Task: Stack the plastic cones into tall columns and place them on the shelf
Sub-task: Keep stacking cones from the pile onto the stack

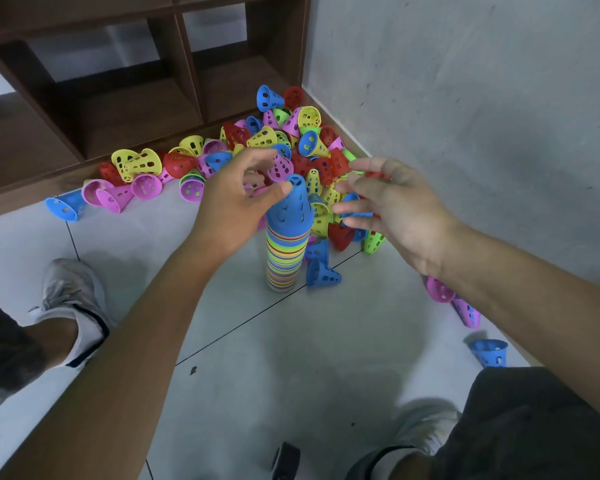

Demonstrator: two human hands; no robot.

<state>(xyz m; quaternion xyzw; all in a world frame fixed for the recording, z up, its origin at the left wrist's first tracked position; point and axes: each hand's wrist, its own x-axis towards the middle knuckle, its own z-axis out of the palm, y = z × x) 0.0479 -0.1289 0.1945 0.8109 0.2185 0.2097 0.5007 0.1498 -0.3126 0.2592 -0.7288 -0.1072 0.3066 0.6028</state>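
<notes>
From our head view, our left hand (234,206) has its thumb tip against the blue cone (291,206) capping the striped column (286,258) on the floor (291,358), its other fingers loosely spread above and holding nothing. Our right hand (392,206) hovers just right of the column, fingers spread and relaxed, empty. Beyond both sets of fingertips lies the pile of loose cones (257,147), and past it the brown shelf (125,98).

My two grey-white shoes (70,299) rest on the pale tiled floor (257,375), a grey wall (482,98) stands on my right, and a small dark object (285,459) lies between my feet.
</notes>
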